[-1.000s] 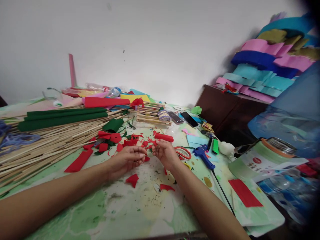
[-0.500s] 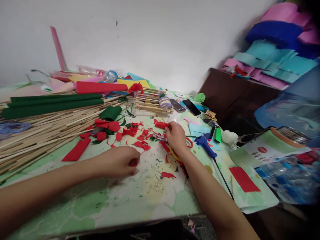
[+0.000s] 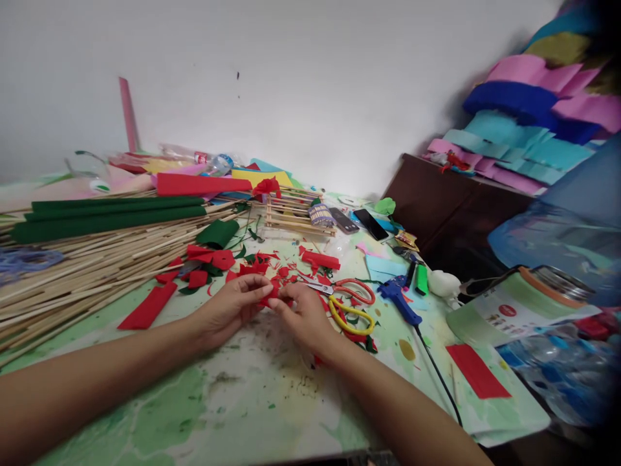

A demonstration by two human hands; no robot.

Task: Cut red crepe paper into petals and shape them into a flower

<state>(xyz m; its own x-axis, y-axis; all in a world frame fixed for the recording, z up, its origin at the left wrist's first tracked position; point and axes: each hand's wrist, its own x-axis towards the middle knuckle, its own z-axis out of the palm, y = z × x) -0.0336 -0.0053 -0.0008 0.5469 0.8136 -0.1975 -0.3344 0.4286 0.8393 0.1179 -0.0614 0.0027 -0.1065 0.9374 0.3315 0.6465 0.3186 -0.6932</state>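
Note:
Just over the table, my left hand (image 3: 235, 309) pinches a small piece of red crepe paper (image 3: 274, 292) between thumb and fingers. My right hand (image 3: 308, 318) meets it from the other side, its thumb and fingers closed on the same piece. Fingers hide part of the paper. Right beside my right hand lies a pair of scissors (image 3: 355, 291) with one red and one yellow handle loop. Behind both hands, red paper scraps (image 3: 257, 262) are scattered, with a rolled red strip (image 3: 320, 260) farther back.
Thin wooden sticks (image 3: 116, 265) and green paper rolls (image 3: 116, 217) fill the left. A blue glue gun (image 3: 400, 298) with its cord, two phones (image 3: 371, 224), a green jug (image 3: 504, 304) and a red paper rectangle (image 3: 478, 370) are on the right. A stick frame (image 3: 295, 217) stands behind.
My right hand has left the rolled red strip by the scissors and come left and nearer to meet my left hand. The left hand has moved slightly away from me. The view has tilted up.

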